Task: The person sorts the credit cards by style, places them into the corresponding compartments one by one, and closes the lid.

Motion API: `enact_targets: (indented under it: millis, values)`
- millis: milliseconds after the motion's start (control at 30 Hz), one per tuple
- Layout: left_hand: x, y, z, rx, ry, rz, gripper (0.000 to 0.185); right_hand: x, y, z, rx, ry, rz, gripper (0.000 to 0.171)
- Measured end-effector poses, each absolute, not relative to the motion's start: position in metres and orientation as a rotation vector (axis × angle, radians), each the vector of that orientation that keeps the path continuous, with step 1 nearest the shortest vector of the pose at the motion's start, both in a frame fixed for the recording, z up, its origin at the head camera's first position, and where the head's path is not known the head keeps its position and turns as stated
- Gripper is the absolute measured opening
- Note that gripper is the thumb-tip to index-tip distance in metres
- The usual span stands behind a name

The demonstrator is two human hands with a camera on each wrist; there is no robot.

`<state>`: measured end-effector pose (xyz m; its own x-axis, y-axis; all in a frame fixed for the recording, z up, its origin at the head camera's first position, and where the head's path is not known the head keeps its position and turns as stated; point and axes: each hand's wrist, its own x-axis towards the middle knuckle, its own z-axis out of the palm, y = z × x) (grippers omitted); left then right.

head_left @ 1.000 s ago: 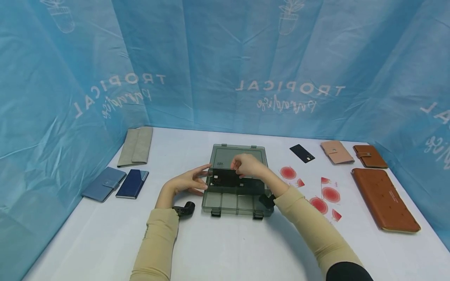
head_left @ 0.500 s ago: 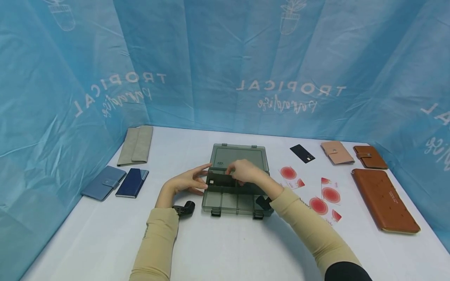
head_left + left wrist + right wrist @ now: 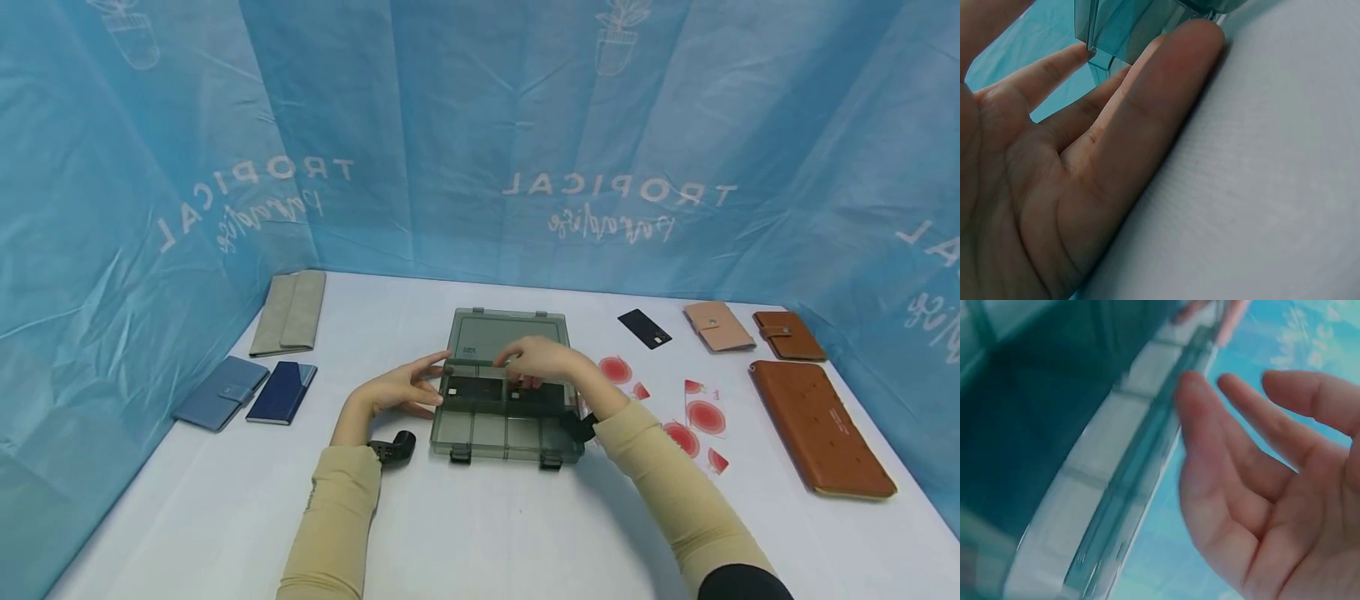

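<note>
A smoky translucent compartment box [image 3: 506,433] stands in the middle of the white table with its lid [image 3: 510,333] laid back. A black card [image 3: 480,388] lies in the box's rear compartment. My left hand [image 3: 401,387] rests on the table, its straight fingers [image 3: 1147,94] touching the box's left corner [image 3: 1122,25]. My right hand [image 3: 543,360] hovers over the box's rear edge; in the right wrist view its fingers [image 3: 1254,450] are spread and hold nothing, beside the box wall [image 3: 1116,481].
At the left lie a beige long wallet [image 3: 291,312], a blue wallet [image 3: 222,392] and a navy card holder [image 3: 282,392]. At the right lie a black card [image 3: 644,327], white cards with red circles [image 3: 693,412], a pink wallet [image 3: 718,325] and two brown wallets [image 3: 821,425]. Blue curtains enclose the table.
My right hand lowered the black card from upright into the box's rear compartment, let it go and shifted slightly right. My left hand stayed at the box's left side.
</note>
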<state>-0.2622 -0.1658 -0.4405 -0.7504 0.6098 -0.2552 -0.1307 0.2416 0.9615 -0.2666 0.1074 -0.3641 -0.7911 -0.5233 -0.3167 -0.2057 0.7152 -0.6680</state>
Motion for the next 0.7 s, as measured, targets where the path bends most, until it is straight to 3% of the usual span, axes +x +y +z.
enact_targets:
  millis: [267, 700]
  values:
    - [-0.261, -0.165, -0.438, 0.433, 1.950, 1.541, 0.087, -0.289, 0.165, -0.370, -0.405, 2.761, -1.186, 0.030]
    - [-0.261, -0.164, -0.438, 0.430, 1.934, 1.550, 0.086, -0.324, 0.247, -0.402, 0.053, 2.921, -0.548, 0.059]
